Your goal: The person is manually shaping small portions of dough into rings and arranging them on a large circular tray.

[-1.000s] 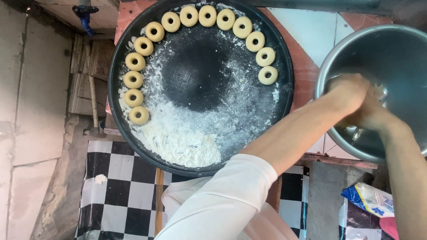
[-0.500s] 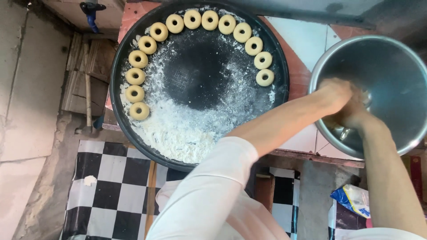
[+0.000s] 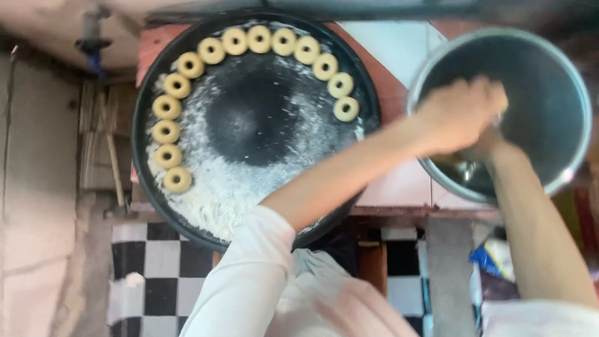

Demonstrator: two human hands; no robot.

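- The left hand point(image 3: 458, 115) reached across from the flour-dusted tray into the steel bowl point(image 3: 561, 156), fingers curled together over something that blur hid; what it gripped could not be told.
- The right hand point(image 3: 490, 146) lay just under the left, inside the bowl, mostly covered; whether its fingers were apart or closed could not be told.
- The bowl sat at the near edge of the bench point(image 3: 405, 187); hard pressing by both hands might have tipped or slid it off.
- The left forearm crossed the round black tray point(image 3: 140, 187) and its loose flour point(image 3: 212, 187); a dropped elbow or sleeve could have swept flour out.
- The dough rings point(image 3: 259, 39) lined the far rim, touching; a knock could have squashed them.
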